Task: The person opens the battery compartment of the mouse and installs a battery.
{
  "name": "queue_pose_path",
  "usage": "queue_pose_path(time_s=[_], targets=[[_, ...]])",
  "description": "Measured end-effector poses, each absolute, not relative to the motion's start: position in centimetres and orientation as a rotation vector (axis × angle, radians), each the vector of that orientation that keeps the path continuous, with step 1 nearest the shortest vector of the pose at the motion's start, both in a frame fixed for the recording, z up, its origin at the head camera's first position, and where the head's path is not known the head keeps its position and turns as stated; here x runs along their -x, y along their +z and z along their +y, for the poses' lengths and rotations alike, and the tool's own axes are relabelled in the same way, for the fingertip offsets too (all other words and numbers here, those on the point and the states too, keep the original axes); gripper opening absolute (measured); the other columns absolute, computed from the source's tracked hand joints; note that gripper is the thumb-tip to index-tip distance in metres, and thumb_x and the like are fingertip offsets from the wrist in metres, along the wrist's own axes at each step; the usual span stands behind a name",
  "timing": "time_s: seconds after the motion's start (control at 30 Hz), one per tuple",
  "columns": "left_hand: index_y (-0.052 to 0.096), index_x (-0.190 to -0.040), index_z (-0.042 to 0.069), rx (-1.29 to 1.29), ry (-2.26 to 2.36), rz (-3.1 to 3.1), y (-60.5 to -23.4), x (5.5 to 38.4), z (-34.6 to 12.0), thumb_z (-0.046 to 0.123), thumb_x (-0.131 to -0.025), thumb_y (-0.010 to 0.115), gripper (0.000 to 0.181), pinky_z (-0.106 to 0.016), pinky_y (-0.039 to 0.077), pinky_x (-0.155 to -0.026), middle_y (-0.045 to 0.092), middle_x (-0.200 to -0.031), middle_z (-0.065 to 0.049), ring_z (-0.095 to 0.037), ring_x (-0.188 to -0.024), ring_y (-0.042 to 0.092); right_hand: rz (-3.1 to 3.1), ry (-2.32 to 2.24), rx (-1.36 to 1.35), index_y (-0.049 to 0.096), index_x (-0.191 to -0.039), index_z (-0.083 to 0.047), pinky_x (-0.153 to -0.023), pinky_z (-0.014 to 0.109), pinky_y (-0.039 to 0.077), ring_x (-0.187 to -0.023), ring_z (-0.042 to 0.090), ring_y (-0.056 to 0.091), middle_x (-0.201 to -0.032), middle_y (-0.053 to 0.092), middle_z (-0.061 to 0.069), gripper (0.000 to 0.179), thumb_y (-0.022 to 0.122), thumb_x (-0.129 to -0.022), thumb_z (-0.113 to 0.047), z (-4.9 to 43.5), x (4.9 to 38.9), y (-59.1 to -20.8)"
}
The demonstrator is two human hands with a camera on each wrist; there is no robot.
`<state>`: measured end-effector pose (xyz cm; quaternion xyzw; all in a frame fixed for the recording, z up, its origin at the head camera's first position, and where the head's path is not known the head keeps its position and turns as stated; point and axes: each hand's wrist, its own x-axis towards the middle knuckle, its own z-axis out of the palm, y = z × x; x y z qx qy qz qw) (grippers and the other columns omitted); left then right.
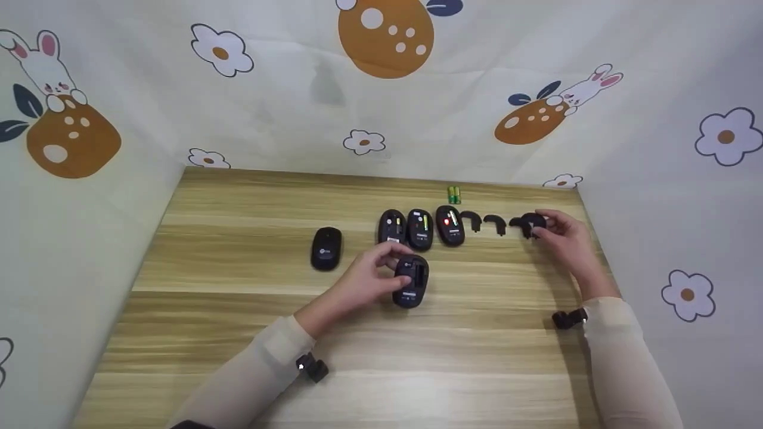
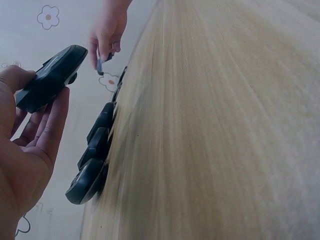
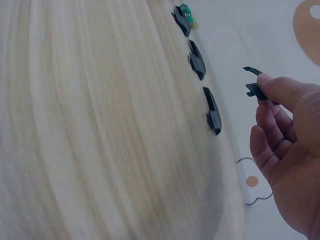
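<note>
My left hand (image 1: pixel 371 275) holds a black computer mouse (image 1: pixel 411 295) by its sides, underside up, its battery slot bare. In the left wrist view this mouse (image 2: pixel 52 77) is up off the table between thumb and fingers. Over at the far right, my right hand (image 1: pixel 567 243) pinches a curved black battery cover (image 1: pixel 534 223). Thumb and fingertips hold that cover (image 3: pixel 256 91) in the right wrist view, above the table. Three similar covers lie in a row, the nearest cover (image 3: pixel 213 112) close by the right hand.
Behind the left hand, three mice lie underside up; the right one (image 1: pixel 450 226) shows a red light. Two green batteries (image 1: pixel 454 195) lie near the back edge. Another mouse (image 1: pixel 326 249) sits top up to the left. Patterned cloth walls (image 1: pixel 286 119) border the wooden table (image 1: pixel 238 333).
</note>
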<state>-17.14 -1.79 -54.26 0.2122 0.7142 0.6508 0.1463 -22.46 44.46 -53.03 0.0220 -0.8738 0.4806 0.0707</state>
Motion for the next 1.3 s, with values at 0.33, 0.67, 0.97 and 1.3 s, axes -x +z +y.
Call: queue_pose_path(time_s=[0.33,0.67,0.97,1.3], targets=[[0.071,-0.133,0.013,-0.586,1.866,2.053,-54.3,17.2,-1.8,0.000,-0.091,0.085,0.046,-0.059,0.057,-0.105,0.074,-0.117,-0.004,-0.028,-0.107,0.070,-2.724,1.420,0.104,0.065,-0.150,0.001,-0.072,0.014,0.054,-0.091,0.008,0.061,-0.109,0.065,0.009,0.048,0.078,-0.104,-0.009,47.9,23.9,-55.1],[0.071,-0.134,0.016,-0.574,1.843,2.062,-54.2,17.1,-1.8,0.001,-0.092,0.085,0.047,-0.052,0.060,-0.103,0.073,-0.118,-0.004,-0.026,-0.108,0.070,-2.685,1.446,0.119,0.068,-0.143,0.006,-0.067,0.012,0.051,-0.083,0.003,0.059,-0.101,0.067,0.007,0.044,0.080,-0.102,-0.005,49.5,24.7,-56.5],[0.071,-0.133,0.017,-0.578,1.853,2.053,-54.3,17.2,-1.8,0.003,-0.092,0.086,0.046,-0.062,0.054,-0.109,0.074,-0.118,-0.003,-0.025,-0.108,0.070,-2.800,1.297,0.150,0.066,-0.146,0.005,-0.075,0.010,0.050,-0.093,0.007,0.059,-0.114,0.067,0.017,0.044,0.077,-0.105,-0.009,49.3,24.8,-56.7],[0.071,-0.134,0.016,-0.574,1.853,2.040,-54.1,17.2,-1.7,0.001,-0.092,0.085,0.047,-0.055,0.060,-0.102,0.073,-0.122,-0.004,-0.027,-0.109,0.070,-2.890,1.188,0.095,0.065,-0.146,0.007,-0.078,0.014,0.044,-0.100,0.019,0.053,-0.125,0.062,0.027,0.043,0.074,-0.106,-0.006,49.5,25.1,-56.3]])
